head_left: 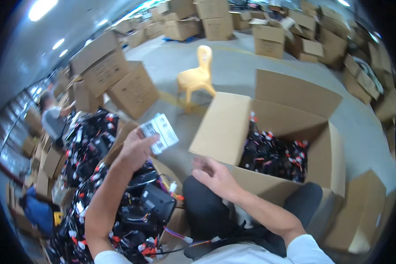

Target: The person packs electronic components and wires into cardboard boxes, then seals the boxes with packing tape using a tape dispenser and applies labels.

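Note:
My left hand (135, 150) is closed on a small stack of white printed labels (164, 133), gripped between thumb and fingers above the pile at my left. My right hand (216, 177) hangs above my lap beside the near flap of the open cardboard box (336, 158), fingers loosely bent and apart, nothing visible in it. Inside that box lie many black cable harnesses (275, 154) with red and white connectors. Under my left arm spreads a heap of black electronic units with wires (86, 189); one flat black unit (159, 202) lies near my left knee.
A yellow plastic chair (197, 79) stands ahead on the grey floor. Stacked cartons (132, 88) rise at the front left, and more boxes (268, 40) line the back. Another person (53, 116) is at the far left. A folded carton (358, 215) leans at my right.

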The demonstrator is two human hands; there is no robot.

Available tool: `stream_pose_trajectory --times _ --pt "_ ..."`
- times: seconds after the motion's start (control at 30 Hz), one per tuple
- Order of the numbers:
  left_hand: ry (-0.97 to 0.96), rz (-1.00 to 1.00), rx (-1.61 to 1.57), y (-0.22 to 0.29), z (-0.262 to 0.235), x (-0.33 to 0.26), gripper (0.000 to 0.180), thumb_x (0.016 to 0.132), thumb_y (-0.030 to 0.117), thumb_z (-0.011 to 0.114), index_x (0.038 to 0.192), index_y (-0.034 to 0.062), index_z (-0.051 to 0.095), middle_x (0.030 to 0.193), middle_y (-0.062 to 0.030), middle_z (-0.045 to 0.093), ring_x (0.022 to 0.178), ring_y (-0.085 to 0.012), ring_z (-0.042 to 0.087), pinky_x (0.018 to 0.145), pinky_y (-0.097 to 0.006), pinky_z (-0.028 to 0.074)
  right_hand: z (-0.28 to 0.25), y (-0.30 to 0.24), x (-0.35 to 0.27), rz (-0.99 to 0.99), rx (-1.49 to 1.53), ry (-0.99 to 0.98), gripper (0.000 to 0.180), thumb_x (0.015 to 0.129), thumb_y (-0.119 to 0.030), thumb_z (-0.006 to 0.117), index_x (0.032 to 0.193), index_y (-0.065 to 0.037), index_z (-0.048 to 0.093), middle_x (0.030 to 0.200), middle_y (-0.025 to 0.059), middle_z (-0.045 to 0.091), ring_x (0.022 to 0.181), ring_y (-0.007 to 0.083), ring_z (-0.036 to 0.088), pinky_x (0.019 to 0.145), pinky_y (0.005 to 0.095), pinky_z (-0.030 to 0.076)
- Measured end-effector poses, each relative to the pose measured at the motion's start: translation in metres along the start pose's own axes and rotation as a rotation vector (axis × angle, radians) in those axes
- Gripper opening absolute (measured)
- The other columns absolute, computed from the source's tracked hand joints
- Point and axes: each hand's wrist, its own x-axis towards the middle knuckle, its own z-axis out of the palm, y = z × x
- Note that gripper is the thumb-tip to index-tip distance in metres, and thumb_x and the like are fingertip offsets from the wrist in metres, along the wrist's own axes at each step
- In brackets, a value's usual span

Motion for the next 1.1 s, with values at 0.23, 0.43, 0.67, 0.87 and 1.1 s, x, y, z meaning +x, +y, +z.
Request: stream_pose_trajectory --times 0.23,0.43,0.67,0.87,1.1 --pt "-0.429 -0.211 -0.133 -0.087 0.219 0.017 0.053 0.106 -0.002 0.082 0.155 0.0000 0.062 0.142 -0.0142 0.079 0.131 -0.0276 0.078 0.114 -0.048 0.064 -0.130 -0.038 -0.040 -0.023 0.354 0.403 0.022 0.112 -0.016 0.083 0.126 0.001 0.083 0.111 0.0038 0.082 0.106 0.0113 0.074 0.099 0.0318 0.058" --pt "-0.538 -0.210 -0.203 -0.134 0.338 0.035 0.063 0.105 -0.002 0.083 0.162 0.0001 0.057 0.149 -0.0125 0.076 0.136 -0.0255 0.076 0.117 -0.045 0.062 -0.227 -0.036 -0.127 -0.163 0.559 0.687 0.010 0.110 -0.012 0.084 0.107 -0.004 0.079 0.106 0.0039 0.080 0.101 0.0149 0.075 0.100 0.0353 0.063" --pt "-0.704 -0.293 -0.176 -0.149 0.403 0.057 0.043 0.108 0.002 0.081 0.149 -0.0010 0.070 0.139 -0.0110 0.081 0.125 -0.0192 0.080 0.112 -0.039 0.065 -0.242 -0.032 -0.200 -0.101 0.641 0.764 0.014 0.111 -0.015 0.084 0.116 -0.002 0.082 0.114 0.0069 0.083 0.107 0.0161 0.077 0.100 0.0358 0.064" --pt "-0.705 -0.318 -0.160 -0.165 0.424 0.059 0.046 0.106 -0.001 0.082 0.150 -0.0006 0.067 0.136 -0.0122 0.082 0.124 -0.0201 0.081 0.110 -0.040 0.067 -0.249 -0.033 -0.233 -0.198 0.516 0.961 0.021 0.112 -0.015 0.083 0.126 0.001 0.082 0.122 0.0094 0.083 0.111 0.0167 0.077 0.101 0.0365 0.064" --pt "-0.668 -0.386 -0.224 -0.193 0.435 0.033 0.052 0.100 -0.010 0.084 0.148 -0.0004 0.066 0.141 -0.0145 0.080 0.128 -0.0250 0.080 0.115 -0.047 0.065 -0.259 -0.038 -0.239 -0.289 0.539 0.995 0.017 0.110 -0.007 0.083 0.125 0.000 0.079 0.120 0.0109 0.082 0.110 0.0191 0.079 0.103 0.0363 0.064"
